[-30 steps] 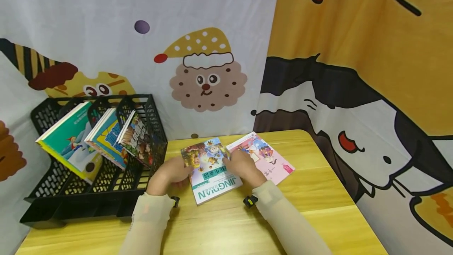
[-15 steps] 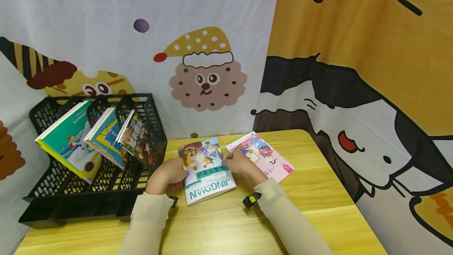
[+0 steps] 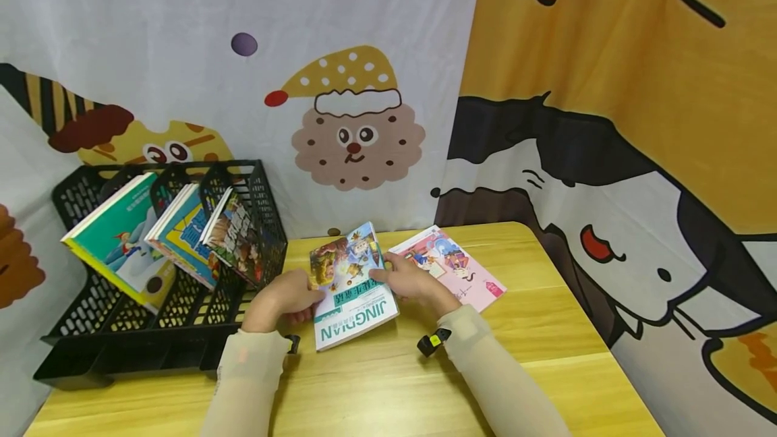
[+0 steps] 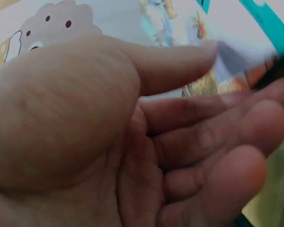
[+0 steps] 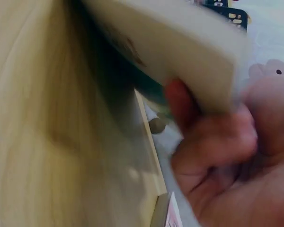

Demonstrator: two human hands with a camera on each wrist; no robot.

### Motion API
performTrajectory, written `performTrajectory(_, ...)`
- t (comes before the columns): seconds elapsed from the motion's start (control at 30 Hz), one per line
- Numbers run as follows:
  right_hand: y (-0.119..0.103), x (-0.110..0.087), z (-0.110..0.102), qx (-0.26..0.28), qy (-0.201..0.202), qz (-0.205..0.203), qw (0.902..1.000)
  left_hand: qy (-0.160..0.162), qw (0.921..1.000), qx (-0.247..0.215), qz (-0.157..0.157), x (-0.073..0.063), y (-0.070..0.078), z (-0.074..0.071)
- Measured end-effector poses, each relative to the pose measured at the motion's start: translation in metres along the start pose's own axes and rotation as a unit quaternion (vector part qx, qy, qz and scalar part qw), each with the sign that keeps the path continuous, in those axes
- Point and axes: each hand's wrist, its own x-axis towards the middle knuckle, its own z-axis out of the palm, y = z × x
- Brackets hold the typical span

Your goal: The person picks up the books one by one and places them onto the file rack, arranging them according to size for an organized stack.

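A paperback children's book [image 3: 355,312] with a colourful picture and teal lettering is held by both hands over the table. My left hand [image 3: 282,299] pinches its left edge, thumb on the cover; in the left wrist view the other fingers lie beneath the book. From the other side my right hand [image 3: 413,282] grips the right edge. The right wrist view shows those fingers [image 5: 217,146] curled round the page edge, with the book tilted off the wood. Behind the right hand a pink book [image 3: 479,282] lies flat on the table.
On the left stands a black perforated desk file rack [image 3: 133,349]. Leaning in its slots are a green book [image 3: 130,238], blue-yellow books [image 3: 188,238] and a dark-covered book [image 3: 237,238]. A cartoon-printed curtain [image 3: 352,5] hangs behind the wooden table [image 3: 364,396].
Both hands have shifted the book slightly left, and its far right corner now tips up off the table. The right hand has moved left along with it, away from the pink book.
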Motion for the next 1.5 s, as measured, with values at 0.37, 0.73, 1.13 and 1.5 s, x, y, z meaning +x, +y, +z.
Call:
performTrajectory(0.37, -0.017, -0.010, -0.013, 0.145, 0.089, -0.038, 0.9846, 0.047, 0.9842, -0.147, 0.087, -0.001, 0.007, -0.014)
performTrajectory(0.73, -0.007, -0.010, -0.031, 0.221, 0.059, -0.074, 0.9707, 0.096, 0.9585, -0.227, 0.143, -0.003, 0.011, -0.025)
performTrajectory(1.13, -0.009, -0.011, -0.046, 0.286, 0.103, -0.082, 0.9490, 0.030, 0.9567, -0.248, 0.149, 0.000, 0.008, -0.022)
performTrajectory(1.5, -0.014, -0.012, -0.051, 0.300, 0.154, -0.104, 0.9356, 0.066, 0.9368, -0.309, 0.150, -0.006, 0.003, -0.031)
